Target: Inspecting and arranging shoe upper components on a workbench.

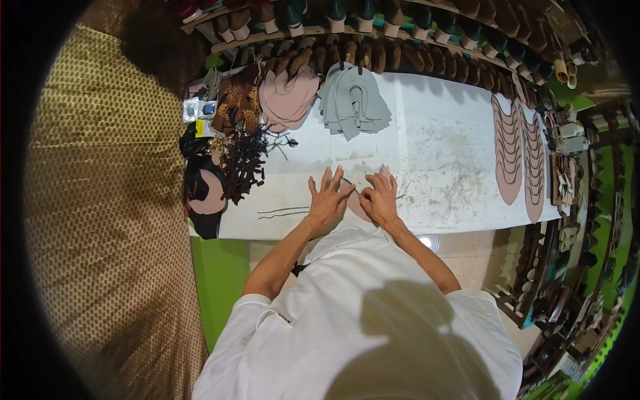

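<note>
A pink shoe-upper piece (357,209) lies on the white table in front of me, partly hidden under my hands. A thin dark strip (353,186) runs across its upper part, between the two hands. My left hand (327,202) rests with fingers stretched and spread, its thumb touching the piece beside the strip. On the other side, my right hand (382,202) pinches the dark strip between thumb and forefinger, the other fingers raised. A short dark end shows just right of that hand. Two loose, wavy dark strips (283,213) lie to the left.
Grey cut pieces (353,100) and pink pieces (290,99) are stacked at the back. Dark straps (243,167) heap up at the left. Overlapping pink pieces with dark edging (509,153) lie at the right. Shoe racks (400,50) line the far side; a patterned gold curtain (120,200) hangs left.
</note>
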A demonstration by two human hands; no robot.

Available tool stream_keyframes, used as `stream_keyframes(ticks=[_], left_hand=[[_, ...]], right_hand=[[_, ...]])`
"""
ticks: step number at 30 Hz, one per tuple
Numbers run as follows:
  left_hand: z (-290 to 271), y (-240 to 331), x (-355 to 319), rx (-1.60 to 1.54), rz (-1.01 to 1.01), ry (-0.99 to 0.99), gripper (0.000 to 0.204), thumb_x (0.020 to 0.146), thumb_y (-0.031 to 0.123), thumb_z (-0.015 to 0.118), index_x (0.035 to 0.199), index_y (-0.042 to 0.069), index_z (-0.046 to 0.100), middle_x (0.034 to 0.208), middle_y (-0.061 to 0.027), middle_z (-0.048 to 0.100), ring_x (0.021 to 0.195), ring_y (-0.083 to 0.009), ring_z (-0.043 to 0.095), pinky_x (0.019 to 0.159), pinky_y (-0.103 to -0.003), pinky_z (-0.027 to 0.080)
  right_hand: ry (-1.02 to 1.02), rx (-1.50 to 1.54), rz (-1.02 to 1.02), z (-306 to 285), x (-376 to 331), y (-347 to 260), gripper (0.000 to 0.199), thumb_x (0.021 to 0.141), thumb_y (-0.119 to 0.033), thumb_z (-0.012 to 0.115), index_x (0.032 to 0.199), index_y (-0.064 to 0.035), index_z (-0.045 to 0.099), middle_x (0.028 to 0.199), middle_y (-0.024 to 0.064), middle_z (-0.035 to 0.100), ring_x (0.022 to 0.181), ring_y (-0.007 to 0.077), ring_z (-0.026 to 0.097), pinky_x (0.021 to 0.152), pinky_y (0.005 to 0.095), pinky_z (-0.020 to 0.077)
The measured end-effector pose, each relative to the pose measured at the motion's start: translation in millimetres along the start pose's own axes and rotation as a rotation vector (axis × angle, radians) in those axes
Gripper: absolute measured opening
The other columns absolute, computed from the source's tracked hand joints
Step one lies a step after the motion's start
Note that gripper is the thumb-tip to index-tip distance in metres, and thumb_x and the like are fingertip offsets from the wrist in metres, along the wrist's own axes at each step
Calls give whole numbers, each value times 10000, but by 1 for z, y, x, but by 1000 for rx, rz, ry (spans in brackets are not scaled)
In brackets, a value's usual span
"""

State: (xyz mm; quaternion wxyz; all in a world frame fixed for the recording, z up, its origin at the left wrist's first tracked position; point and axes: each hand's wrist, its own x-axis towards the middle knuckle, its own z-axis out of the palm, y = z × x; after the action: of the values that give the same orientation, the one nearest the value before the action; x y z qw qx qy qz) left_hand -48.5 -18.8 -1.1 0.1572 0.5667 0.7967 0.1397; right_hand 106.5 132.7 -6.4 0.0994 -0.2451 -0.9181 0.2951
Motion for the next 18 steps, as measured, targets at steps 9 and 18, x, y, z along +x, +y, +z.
stream_keyframes(ticks=[9,18], left_hand=[[-5,6,0,-39,6,-25,504,959,157,621,1426,346,602,1744,-132,153,1594,-414,109,1133,-810,91],[-6,19,-5,5,44,8,467,967,225,606,1420,333,625,1744,-113,171,1596,-392,124,1116,-816,126]], right_hand=[[-27,-16,17,2,0,0,160,857,-229,733,867,-91,813,1387,103,612,1430,325,437,1255,611,152],[4,-14,18,3,2,0,166,856,-233,749,880,-84,818,1395,119,598,1445,340,408,1259,592,158]])
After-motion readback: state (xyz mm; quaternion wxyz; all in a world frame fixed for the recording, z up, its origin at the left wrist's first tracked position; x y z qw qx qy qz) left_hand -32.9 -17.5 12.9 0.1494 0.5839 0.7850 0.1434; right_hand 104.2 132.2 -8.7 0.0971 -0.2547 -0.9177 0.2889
